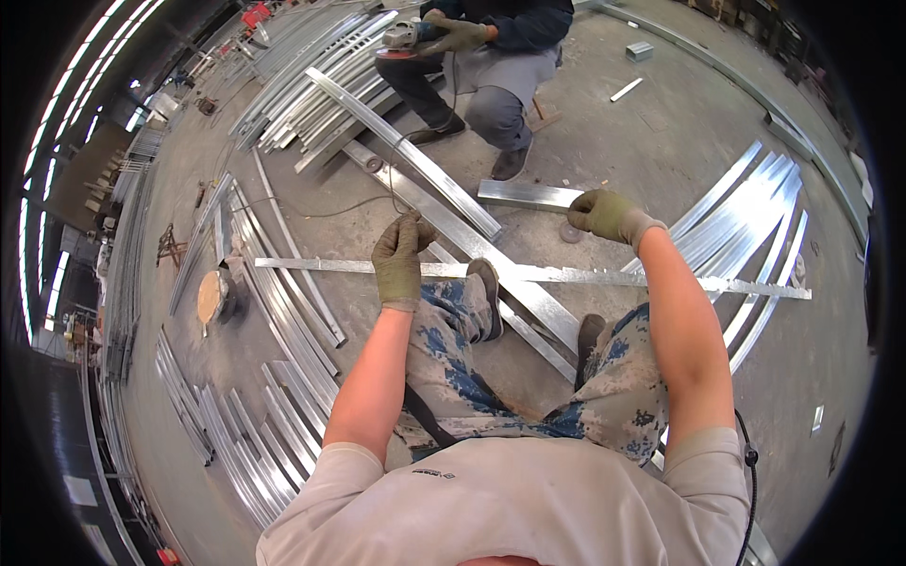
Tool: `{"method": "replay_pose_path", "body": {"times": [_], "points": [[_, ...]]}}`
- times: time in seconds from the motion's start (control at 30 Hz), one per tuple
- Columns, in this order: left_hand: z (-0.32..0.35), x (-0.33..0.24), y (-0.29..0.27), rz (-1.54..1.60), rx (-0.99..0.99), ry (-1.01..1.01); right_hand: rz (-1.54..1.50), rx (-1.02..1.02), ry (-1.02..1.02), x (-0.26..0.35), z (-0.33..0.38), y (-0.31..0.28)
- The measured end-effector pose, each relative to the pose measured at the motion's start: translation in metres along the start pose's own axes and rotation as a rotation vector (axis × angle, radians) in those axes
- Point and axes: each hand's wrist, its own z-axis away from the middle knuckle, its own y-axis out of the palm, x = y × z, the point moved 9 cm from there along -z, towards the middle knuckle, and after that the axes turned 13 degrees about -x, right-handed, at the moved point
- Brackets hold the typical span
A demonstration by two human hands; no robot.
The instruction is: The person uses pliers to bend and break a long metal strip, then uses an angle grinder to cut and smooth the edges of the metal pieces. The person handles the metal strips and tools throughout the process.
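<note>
My left hand (398,259), in an olive work glove, is raised with its fingers pinched together. What they hold, if anything, I cannot make out. A long, thin metal strip (576,275) with an uneven edge runs crosswise, passing beneath my left hand and right forearm. My right hand (604,216), gloved the same way, is closed at the right end of a short metal channel (528,195). Its fingers hide that end. Below the strip, a wide steel profile (538,302) slants between my shoes.
Opposite me a seated co-worker in gloves holds an angle grinder (401,36). Stacked steel profiles (321,108) lie beside that person. More profiles (746,212) fan out at right, and others (250,443) lie at lower left. A cable (344,209) crosses the floor near a round stool-like object (209,300).
</note>
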Motion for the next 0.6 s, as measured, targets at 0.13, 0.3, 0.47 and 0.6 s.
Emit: {"method": "replay_pose_path", "body": {"times": [0.13,0.3,0.47,0.6], "points": [[-0.011,-0.043,0.005,0.021,-0.02,0.072,0.001,-0.067,-0.051,0.001,-0.007,0.004],[-0.028,-0.088,0.014,0.044,0.036,0.203,0.06,0.01,0.007,-0.001,-0.004,0.015],[-0.05,-0.114,0.032,0.025,0.08,0.225,0.111,0.039,0.037,-0.014,-0.009,0.018],[-0.075,-0.125,0.051,-0.096,0.163,0.243,0.15,0.076,0.078,-0.015,-0.007,0.015]]}}
